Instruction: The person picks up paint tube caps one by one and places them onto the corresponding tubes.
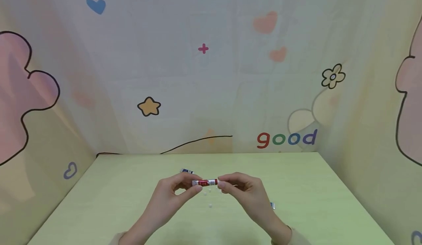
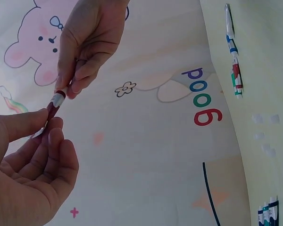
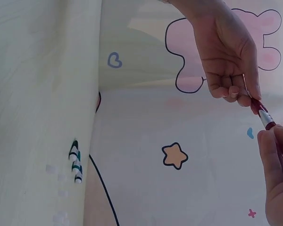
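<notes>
A small red-and-silver tube (image 1: 205,182) is held level above the table, between both hands. My left hand (image 1: 173,192) pinches its flat end between thumb and fingers. At the opposite end, marked by a red band, my right hand (image 1: 248,190) grips with thumb and fingertips, which hide the tip. The left wrist view shows the tube (image 2: 56,100) slanting from the left hand (image 2: 37,165) up to the right hand (image 2: 92,47). In the right wrist view, the silver part of the tube (image 3: 265,117) shows between the two hands.
Several small white pieces (image 1: 210,205) lie on the pale green table (image 1: 132,171). Dark blue and teal tubes (image 2: 269,212) lie in a group behind the left hand. More blue, red and green tubes (image 2: 236,77) lie toward the right. A patterned cloth (image 1: 184,91) walls the table.
</notes>
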Demonstrator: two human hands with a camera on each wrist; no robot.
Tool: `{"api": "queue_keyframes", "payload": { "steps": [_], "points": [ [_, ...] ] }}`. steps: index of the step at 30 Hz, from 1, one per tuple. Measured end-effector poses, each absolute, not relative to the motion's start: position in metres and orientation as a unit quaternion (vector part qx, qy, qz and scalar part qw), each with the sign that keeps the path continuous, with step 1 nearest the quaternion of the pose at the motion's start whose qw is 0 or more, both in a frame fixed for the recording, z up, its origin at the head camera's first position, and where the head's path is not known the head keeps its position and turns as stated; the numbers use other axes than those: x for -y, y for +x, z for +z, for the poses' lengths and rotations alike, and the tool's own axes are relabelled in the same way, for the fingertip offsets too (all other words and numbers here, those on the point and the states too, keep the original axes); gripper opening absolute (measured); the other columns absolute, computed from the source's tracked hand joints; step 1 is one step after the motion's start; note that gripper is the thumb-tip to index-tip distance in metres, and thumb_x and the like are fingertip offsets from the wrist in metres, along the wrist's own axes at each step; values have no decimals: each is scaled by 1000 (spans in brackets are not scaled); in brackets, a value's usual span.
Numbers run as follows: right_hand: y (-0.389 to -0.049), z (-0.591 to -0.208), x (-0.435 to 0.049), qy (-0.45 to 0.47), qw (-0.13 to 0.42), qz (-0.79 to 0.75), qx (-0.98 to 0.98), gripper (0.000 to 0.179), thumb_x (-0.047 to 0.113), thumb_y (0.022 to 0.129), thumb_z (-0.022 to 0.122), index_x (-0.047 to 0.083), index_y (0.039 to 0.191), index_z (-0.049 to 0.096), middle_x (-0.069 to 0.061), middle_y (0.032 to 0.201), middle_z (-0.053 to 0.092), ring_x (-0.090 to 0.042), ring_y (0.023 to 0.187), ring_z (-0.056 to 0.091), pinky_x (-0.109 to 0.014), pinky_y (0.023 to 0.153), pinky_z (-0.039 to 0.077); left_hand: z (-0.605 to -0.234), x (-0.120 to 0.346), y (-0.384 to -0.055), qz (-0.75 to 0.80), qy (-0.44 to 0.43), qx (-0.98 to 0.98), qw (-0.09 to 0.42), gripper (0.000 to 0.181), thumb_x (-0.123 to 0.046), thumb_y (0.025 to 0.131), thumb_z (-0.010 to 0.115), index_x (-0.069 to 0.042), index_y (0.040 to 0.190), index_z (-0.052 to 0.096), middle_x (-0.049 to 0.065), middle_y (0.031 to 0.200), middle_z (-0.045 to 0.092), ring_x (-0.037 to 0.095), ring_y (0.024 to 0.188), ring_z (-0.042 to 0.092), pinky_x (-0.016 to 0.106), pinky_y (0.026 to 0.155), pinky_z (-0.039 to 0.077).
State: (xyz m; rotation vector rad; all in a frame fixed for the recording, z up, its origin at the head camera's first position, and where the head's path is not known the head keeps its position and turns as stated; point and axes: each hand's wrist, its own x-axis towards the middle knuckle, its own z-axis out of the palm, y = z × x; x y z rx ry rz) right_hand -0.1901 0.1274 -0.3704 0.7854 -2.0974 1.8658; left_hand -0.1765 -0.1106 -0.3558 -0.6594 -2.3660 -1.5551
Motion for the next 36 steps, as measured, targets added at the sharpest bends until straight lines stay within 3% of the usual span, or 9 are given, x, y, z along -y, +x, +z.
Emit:
{"api": "queue_keyframes", "payload": {
  "steps": [18,36],
  "points": [
    [-209,-373,-87,269,95,660,695,16,14,93,74,6,106,77,-8,94,75,-21,80,71,-33,77,59,-351,143,-184,-554,-158,808,123,19,-35,92,75,-26,108,75,-8,93,74,15,88,70,35,82,52],
    [-225,-370,-61,241,76,686,683,18,18,92,76,8,107,77,-8,96,75,-22,82,71,-33,78,58,-345,158,-191,-557,-109,811,143,26,-29,92,76,-14,113,74,2,98,74,15,91,69,27,83,53]
  ]
}}
